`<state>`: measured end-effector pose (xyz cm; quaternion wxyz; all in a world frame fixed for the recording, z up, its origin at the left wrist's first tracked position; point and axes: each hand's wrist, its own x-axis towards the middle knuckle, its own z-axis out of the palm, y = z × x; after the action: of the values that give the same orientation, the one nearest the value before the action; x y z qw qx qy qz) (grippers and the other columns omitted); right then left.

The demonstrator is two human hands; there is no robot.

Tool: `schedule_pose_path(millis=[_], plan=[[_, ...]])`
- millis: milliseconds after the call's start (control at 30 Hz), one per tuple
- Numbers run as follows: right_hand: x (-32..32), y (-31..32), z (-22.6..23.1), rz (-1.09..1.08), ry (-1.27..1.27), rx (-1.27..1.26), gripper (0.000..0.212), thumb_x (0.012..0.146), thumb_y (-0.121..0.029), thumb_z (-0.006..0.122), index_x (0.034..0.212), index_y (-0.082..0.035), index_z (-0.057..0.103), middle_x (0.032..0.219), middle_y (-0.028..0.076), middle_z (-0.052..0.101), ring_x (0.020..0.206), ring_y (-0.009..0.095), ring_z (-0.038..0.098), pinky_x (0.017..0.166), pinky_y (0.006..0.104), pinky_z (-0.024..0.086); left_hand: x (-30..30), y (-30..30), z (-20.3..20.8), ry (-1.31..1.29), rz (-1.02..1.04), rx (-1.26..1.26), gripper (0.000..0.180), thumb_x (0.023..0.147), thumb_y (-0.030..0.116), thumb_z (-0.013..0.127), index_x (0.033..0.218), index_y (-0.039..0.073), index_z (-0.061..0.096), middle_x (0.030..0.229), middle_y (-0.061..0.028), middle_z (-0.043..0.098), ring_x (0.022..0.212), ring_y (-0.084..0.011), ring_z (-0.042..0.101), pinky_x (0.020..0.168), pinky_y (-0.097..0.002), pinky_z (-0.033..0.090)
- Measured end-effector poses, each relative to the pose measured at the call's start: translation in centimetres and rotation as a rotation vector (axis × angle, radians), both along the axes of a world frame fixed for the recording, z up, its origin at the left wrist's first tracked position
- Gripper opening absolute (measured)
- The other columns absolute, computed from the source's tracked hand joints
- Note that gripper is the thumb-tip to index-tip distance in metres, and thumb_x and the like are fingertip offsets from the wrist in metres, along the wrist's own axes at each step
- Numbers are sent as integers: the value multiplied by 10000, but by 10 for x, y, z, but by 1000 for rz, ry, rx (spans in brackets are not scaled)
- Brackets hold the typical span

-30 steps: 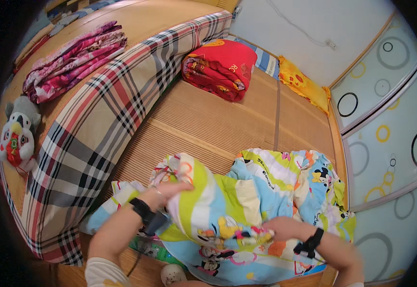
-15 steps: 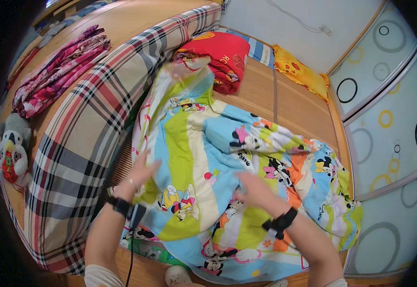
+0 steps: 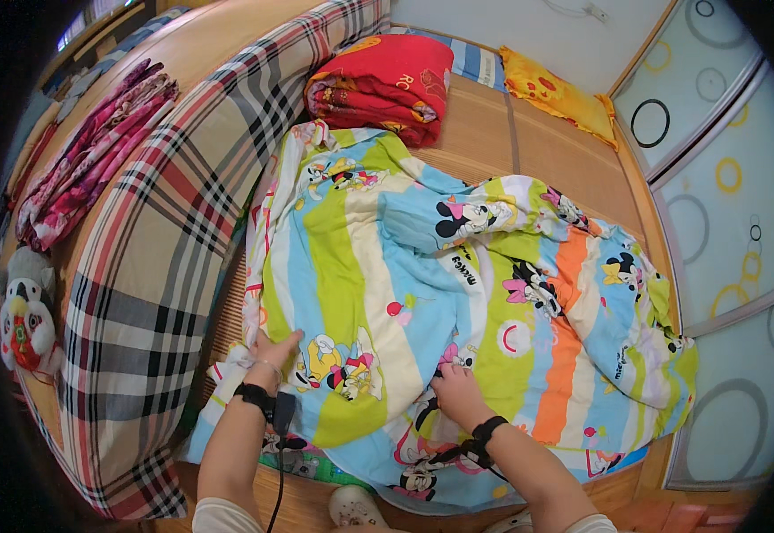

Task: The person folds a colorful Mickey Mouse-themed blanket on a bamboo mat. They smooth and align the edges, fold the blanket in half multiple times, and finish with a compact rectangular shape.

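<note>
Bed mat [image 3: 471,115]: biggest thing there, showed past the cover around 1 o'clock.
Cartoon cover [image 3: 431,302]: lay rumpled across the near mat, red bundle [image 3: 383,89] off its 11 o'clock end.
Cover work: looked like straightening; imo the next move called for a firm edge hold.
Left hand [image 3: 273,351]: at the cover's 8 o'clock edge, angled toward 12, thumb and finger apart; couldn't tell if the grip had fabric.
Right hand [image 3: 461,391]: at 6 o'clock, angled toward 10–11, fingers curled onto the cover; pinching or not, couldn't tell.
</note>
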<state>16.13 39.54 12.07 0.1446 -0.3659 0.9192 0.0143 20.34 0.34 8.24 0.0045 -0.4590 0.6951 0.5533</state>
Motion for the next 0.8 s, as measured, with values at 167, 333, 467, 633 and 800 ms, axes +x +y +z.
schedule_pose_path(millis=[167,333,467,633,800], plan=[[-5,0,31,159,-107,-204,95,741,-121,654,834,-102,644,901,111,618,950,301,613,946,464,451,-20,-3,-8,2,200,255,650,760,312,817,1224,-38,525,1076,-148,642,896,-248,632,739,-377,522],[23,47,81,302,-363,18,165,731,-132,654,883,-92,604,744,99,644,777,315,644,804,438,452,-36,30,-6,-46,48,463,383,802,208,719,1087,-23,611,920,-127,657,769,-273,628,689,-389,509],[42,76,88,326,-376,49,211,729,-149,669,921,-92,602,747,83,647,781,302,649,802,431,449,-51,45,28,137,222,616,380,858,171,584,1186,-20,566,1070,-135,648,967,-285,635,849,-415,526],[40,63,69,348,-295,-32,330,734,-159,695,1041,-101,587,965,96,645,937,300,625,900,437,448,-26,-40,92,722,475,568,411,901,175,528,1278,12,529,1278,-126,559,1191,-287,552,1024,-467,478],[11,46,68,355,-163,-563,602,712,-202,738,1274,-106,543,1219,159,570,1134,347,558,1000,444,435,54,-179,122,818,659,370,327,877,140,529,1143,-36,606,1160,-142,629,1061,-304,622,962,-455,501]])
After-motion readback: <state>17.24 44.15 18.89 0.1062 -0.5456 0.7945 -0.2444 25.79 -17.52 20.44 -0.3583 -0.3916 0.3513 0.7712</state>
